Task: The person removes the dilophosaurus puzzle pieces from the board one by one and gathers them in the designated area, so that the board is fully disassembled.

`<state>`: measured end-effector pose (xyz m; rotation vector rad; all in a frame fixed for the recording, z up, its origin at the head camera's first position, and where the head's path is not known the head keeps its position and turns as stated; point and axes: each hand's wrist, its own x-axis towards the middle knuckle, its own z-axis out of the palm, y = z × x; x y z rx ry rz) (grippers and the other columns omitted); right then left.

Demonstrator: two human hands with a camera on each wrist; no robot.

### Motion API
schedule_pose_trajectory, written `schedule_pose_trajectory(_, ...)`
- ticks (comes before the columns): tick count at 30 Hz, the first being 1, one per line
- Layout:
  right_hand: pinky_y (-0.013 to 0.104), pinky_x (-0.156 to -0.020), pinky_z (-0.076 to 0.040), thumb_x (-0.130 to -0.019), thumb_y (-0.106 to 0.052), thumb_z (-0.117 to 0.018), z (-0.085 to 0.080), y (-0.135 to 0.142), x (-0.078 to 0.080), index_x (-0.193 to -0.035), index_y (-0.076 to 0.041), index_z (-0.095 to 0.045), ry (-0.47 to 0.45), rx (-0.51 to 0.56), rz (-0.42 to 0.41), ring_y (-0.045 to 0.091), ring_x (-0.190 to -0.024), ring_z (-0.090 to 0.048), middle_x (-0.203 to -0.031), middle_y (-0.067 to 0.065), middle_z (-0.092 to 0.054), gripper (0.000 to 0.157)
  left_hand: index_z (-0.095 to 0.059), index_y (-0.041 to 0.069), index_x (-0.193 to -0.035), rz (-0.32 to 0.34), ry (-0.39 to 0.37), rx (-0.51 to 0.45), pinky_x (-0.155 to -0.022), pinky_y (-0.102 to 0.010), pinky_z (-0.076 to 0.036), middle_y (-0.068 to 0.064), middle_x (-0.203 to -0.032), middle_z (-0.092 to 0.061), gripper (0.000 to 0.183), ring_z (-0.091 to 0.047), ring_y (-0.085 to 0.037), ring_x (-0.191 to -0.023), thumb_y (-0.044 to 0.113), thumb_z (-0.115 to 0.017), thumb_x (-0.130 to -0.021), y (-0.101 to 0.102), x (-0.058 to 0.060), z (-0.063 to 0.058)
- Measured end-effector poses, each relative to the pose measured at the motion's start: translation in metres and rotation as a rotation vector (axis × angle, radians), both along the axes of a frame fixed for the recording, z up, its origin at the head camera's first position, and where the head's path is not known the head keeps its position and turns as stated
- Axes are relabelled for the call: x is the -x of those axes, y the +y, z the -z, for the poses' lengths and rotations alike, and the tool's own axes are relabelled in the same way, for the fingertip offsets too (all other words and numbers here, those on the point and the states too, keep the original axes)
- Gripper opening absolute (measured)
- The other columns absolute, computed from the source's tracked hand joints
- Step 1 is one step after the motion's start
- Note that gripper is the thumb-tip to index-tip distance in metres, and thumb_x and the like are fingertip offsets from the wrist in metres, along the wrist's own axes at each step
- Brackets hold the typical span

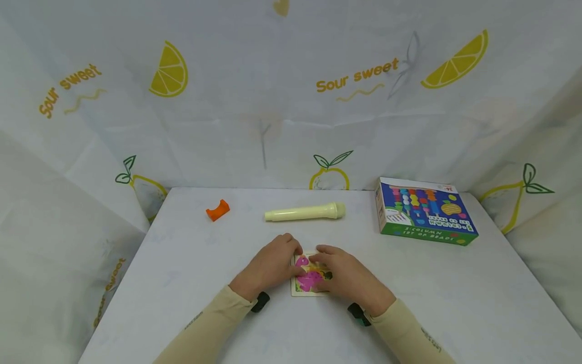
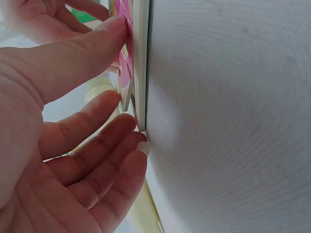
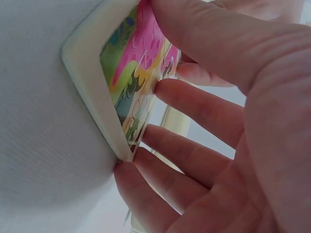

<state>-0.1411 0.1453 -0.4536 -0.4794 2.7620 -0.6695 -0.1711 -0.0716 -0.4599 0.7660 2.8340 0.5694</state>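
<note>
The work on the bench (image 1: pixel 182 313) looked mostly done, as far as I could judge w/ hands covering bits. The bead-set box (image 1: pixel 427 210) sat far right, apparently shut, nothing from it in use. L hand (image 1: pixel 274 263) and R hand (image 1: pixel 351 276) both grasped the puzzle (image 1: pixel 305 281), thumb on its face, fingertips bent at its far side. The pale yellow mic-shaped toy (image 1: pixel 304 212) lay far centre, untouched. The puzzle was near centre, flat on the bench, pink pic largely filled in; prob. only final pressing/seating was left. The small orange part (image 1: pixel 217 210) lay far left, well apart, role unclear.

Views: head cam gave the full layout incl. the orange part, but couldn't tell if everything was flush. L wrist cam could: a piece (image 2: pixel 127 98) stood proud of the board at the far left, so that one prob. needed pushing down. R wrist cam showed the right side: thin seams, a plain cream frame (image 3: pixel 85 63), fingertips at the far right corner. Neither wrist cam caught the orange part.
</note>
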Motion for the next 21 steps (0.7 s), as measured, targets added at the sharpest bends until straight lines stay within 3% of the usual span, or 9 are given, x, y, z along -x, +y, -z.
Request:
schedule_pose_trajectory(6,0.054,-0.118,-0.050,-0.085,-0.031,-0.094,0.0001,0.0001,-0.0001,-0.135,-0.015,-0.076,0.015,0.000,-0.006,0.035,-0.149,-0.055,-0.160,0.011,-0.058,0.056,-0.075,0.009,-0.118,-0.016,-0.010,-0.020,-0.092,-0.031,-0.057,0.000,-0.108,-0.067,0.044,-0.058,-0.013,-0.095,0.041,-0.089,-0.090,0.0011,0.0009,-0.0001)
schedule_pose_trajectory(16,0.053,-0.118,-0.050,-0.085,-0.034,-0.094,0.0014,0.0007,0.0011,-0.136,-0.016,-0.075,0.012,-0.007,-0.008,0.034,-0.149,-0.055,-0.160,0.011,-0.058,0.057,-0.074,0.009,-0.126,-0.031,-0.083,-0.082,-0.094,-0.031,-0.057,0.000,-0.113,-0.065,0.048,-0.059,-0.011,-0.095,0.039,-0.089,-0.091,-0.0008,0.0028,0.0007)
schedule_pose_trajectory(21,0.053,-0.118,-0.050,-0.085,-0.034,-0.094,0.0008,0.0004,0.0009,-0.136,-0.016,-0.075,0.009,-0.007,-0.010,0.034,-0.149,-0.055,-0.160,0.011,-0.057,0.057,-0.077,0.013,-0.124,-0.034,-0.119,-0.138,-0.086,-0.028,-0.055,0.002,-0.107,-0.063,0.035,-0.058,-0.010,-0.092,0.034,-0.083,-0.097,-0.0037,0.0042,0.0016)
